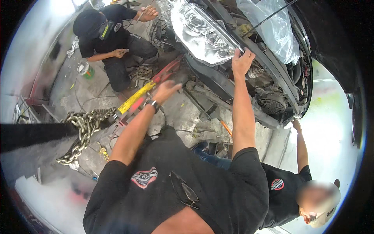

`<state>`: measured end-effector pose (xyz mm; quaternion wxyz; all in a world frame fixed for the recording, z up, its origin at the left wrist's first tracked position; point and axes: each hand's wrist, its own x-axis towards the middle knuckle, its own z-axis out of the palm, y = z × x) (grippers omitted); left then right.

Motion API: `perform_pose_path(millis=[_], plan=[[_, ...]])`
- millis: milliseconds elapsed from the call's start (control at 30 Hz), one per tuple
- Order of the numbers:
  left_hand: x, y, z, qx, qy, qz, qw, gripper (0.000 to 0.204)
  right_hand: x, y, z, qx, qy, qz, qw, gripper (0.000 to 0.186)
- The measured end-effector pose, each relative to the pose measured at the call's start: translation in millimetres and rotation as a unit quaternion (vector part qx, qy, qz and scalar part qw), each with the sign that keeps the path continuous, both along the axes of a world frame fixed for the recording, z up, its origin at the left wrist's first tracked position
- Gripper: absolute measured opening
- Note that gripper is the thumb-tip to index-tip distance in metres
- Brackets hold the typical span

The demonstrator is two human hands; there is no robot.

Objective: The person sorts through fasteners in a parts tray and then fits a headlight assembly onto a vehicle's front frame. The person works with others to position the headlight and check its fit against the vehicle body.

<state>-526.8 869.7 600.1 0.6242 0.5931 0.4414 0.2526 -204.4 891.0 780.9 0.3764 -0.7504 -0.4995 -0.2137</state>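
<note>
My right hand is curled round the near corner of a clear car headlight at the front of a dismantled car. Its thumb and fingers bend over the edge, so the exact contact is partly hidden. My left hand, with a watch on the wrist, is in the air with fingers stretched out, slightly blurred. It holds nothing that I can see. Close beside it lies a yellow and red pulling tool, tied to a heavy chain.
A crouching person in black works at the upper left near a can. Another person at the right reaches to the car's front. A radiator fan and clear plastic sheet show in the engine bay. An orange-handled tool lies below.
</note>
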Motion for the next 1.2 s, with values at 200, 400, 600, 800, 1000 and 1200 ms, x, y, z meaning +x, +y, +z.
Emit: perform_pose_path(millis=[200, 400, 600, 800, 1000, 1200], plan=[[117.8, 60.3, 68.0, -0.184, -0.165, 0.157, 0.956, 0.099, 30.8, 15.4, 35.5, -0.065, -0.100, -0.042, 0.992, 0.047], [155.2, 80.4, 69.7, -0.216, -0.191, 0.235, 0.928, 0.108, 22.1, 10.5, 49.6, -0.239, -0.018, -0.041, 0.970, 0.075], [158.6, 79.4, 74.6, -0.251, -0.265, 0.261, 0.894, 0.090, 27.3, 6.3, 37.4, -0.204, -0.086, 0.073, 0.972, 0.077], [157.0, 82.3, 75.7, -0.254, -0.295, 0.251, 0.886, 0.084, 20.9, 6.1, 40.2, -0.197, -0.092, 0.061, 0.974, 0.073], [160.5, 90.2, 65.7, -0.261, -0.290, 0.252, 0.885, 0.072, 12.5, 7.0, 47.0, -0.201, -0.097, 0.058, 0.973, 0.072], [159.9, 86.2, 66.7, -0.254, -0.296, 0.274, 0.879, 0.076, -12.7, 41.3, 62.3, -0.119, -0.186, 0.128, 0.967, 0.038]])
